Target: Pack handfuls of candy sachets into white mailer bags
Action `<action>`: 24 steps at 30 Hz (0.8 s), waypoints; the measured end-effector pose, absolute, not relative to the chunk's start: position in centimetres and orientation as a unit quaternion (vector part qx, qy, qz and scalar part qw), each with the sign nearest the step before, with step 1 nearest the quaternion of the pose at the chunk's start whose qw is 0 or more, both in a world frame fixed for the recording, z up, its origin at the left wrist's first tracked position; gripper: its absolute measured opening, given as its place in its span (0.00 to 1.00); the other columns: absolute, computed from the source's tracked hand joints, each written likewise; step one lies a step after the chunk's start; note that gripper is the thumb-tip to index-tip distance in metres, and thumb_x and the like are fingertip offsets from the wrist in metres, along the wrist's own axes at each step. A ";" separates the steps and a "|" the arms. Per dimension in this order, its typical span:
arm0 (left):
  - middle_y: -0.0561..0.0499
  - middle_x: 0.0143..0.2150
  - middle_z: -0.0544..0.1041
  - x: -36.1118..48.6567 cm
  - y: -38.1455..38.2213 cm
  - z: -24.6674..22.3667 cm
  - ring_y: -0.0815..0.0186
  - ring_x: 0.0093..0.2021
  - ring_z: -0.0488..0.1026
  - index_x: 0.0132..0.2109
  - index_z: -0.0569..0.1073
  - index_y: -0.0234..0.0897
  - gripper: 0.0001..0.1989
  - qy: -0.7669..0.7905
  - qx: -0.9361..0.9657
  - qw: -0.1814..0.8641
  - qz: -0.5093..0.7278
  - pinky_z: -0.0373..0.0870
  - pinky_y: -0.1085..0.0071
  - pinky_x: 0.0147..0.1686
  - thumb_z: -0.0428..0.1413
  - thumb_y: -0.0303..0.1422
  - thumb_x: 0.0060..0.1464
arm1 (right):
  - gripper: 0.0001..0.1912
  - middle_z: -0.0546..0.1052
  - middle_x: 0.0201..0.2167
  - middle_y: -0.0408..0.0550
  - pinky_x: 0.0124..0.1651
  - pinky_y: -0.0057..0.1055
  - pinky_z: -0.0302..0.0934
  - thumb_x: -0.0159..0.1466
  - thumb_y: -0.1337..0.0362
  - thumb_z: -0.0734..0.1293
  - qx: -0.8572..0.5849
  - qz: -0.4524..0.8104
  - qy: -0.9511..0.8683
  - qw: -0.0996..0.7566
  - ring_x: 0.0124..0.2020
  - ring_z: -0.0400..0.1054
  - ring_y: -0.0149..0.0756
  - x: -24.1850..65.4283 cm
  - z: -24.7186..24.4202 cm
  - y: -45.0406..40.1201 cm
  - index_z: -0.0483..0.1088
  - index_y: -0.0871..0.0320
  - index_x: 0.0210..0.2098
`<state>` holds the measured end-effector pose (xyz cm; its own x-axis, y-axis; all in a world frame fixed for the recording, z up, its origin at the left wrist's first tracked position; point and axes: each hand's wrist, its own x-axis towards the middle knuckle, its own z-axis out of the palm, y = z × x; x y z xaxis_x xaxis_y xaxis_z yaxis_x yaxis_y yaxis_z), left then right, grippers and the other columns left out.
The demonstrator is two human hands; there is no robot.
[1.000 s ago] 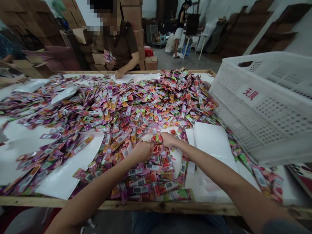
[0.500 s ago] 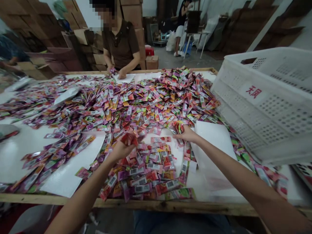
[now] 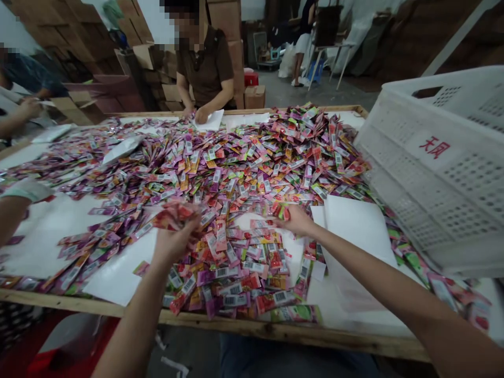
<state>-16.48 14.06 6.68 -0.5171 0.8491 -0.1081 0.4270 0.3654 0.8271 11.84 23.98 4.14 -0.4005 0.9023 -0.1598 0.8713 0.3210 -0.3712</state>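
A wide heap of small printed packets [image 3: 244,173] in pink, purple, orange and green covers the table. My left hand [image 3: 175,239] is closed round a bunch of reddish packets [image 3: 173,214], held above the near left part of the heap. On the right, my right hand [image 3: 296,220] grips several red and green packets [image 3: 281,211] at the edge of the pile. Between and below my hands lies a looser spread of packets [image 3: 240,270], many with barcodes up. White sheets or bags [image 3: 360,236] lie beside my right forearm, and a white sheet [image 3: 118,268] is left of my left forearm.
A white perforated crate [image 3: 437,173] stands tilted at the right. The table's wooden front edge [image 3: 275,331] runs before me. Across the table a person [image 3: 208,68] handles a white bag [image 3: 210,121]. Another person's gloved hand [image 3: 27,190] is at the left.
My left hand has moved left with its packets, which now fan out more. My right hand stays nearly in place. A gloved hand has come into view at the left, and the view has shifted slightly.
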 end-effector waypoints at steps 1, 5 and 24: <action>0.50 0.20 0.73 -15.6 14.3 6.2 0.63 0.20 0.71 0.28 0.70 0.36 0.16 0.789 0.448 0.244 0.343 0.65 0.70 0.19 0.53 0.46 0.45 | 0.11 0.75 0.28 0.48 0.31 0.26 0.57 0.54 0.58 0.66 -0.556 0.192 -0.808 0.023 0.30 0.68 0.35 10.9 3.9 24.1 0.69 0.60 0.31; 0.41 0.35 0.76 -12.3 15.6 3.5 0.51 0.39 0.75 0.35 0.73 0.35 0.13 0.806 0.553 0.132 0.167 0.68 0.61 0.36 0.52 0.40 0.48 | 0.14 0.75 0.37 0.57 0.31 0.28 0.57 0.51 0.61 0.68 -0.570 0.153 -0.806 -0.044 0.37 0.70 0.43 8.3 2.4 24.5 0.70 0.62 0.36; 0.49 0.28 0.74 -15.3 13.8 1.3 0.61 0.31 0.72 0.28 0.69 0.38 0.11 0.735 0.566 0.186 0.324 0.69 0.66 0.35 0.49 0.41 0.46 | 0.07 0.75 0.30 0.46 0.37 0.26 0.58 0.52 0.70 0.64 -0.498 0.198 -0.835 0.119 0.33 0.69 0.36 13.1 4.0 23.1 0.68 0.59 0.32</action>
